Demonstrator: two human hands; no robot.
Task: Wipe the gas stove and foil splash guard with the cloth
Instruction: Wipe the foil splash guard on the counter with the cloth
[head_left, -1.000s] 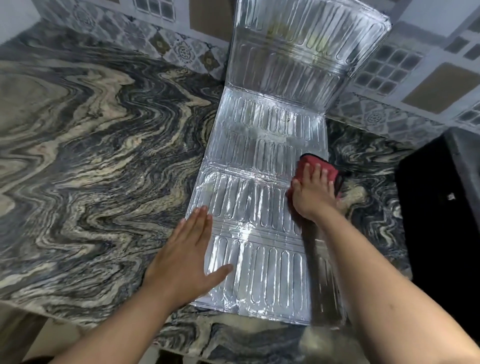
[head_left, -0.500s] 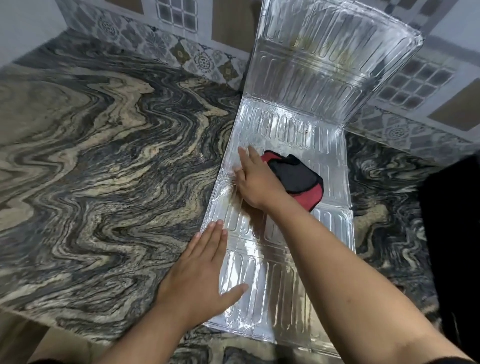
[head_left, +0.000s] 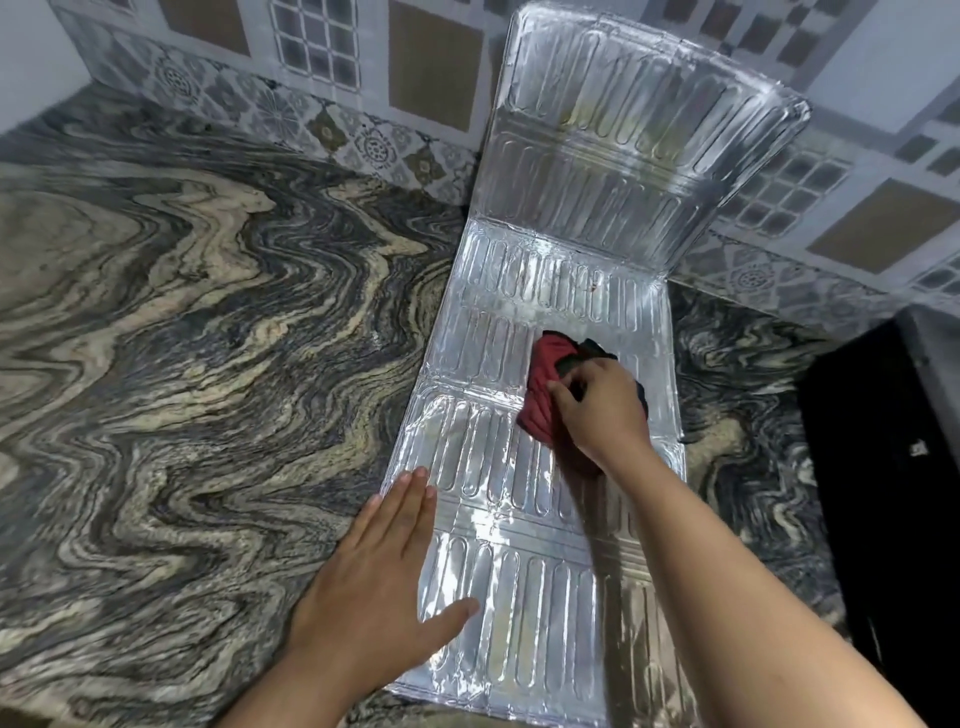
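You're looking down at the marbled countertop (head_left: 182, 364), swirls of grey and cream running away to the left of the foil splash guard (head_left: 519, 597), and the patterned wall tiles (head_left: 311, 104) are sitting behind it. Your left hand (head_left: 374, 587) is lying flat, fingers straight and together, thumb spread, pressing on the guard's near left edge with the palm partly over the counter; it's gripping nothing. The guard itself is lying mostly flat on the counter, ribbed panels shining, while its far panel is standing up, leaning toward the tiled wall. Moving right along the guard, your right hand (head_left: 602, 410) is curling its fingers over the red and black cloth (head_left: 540, 395), bunching it and holding it down on the guard's middle panel, toward the right edge. Right of the guard, more marbled counter is showing, and beyond that a dark black surface (head_left: 883, 467) is sitting at the frame's edge; I can't tell what it is.
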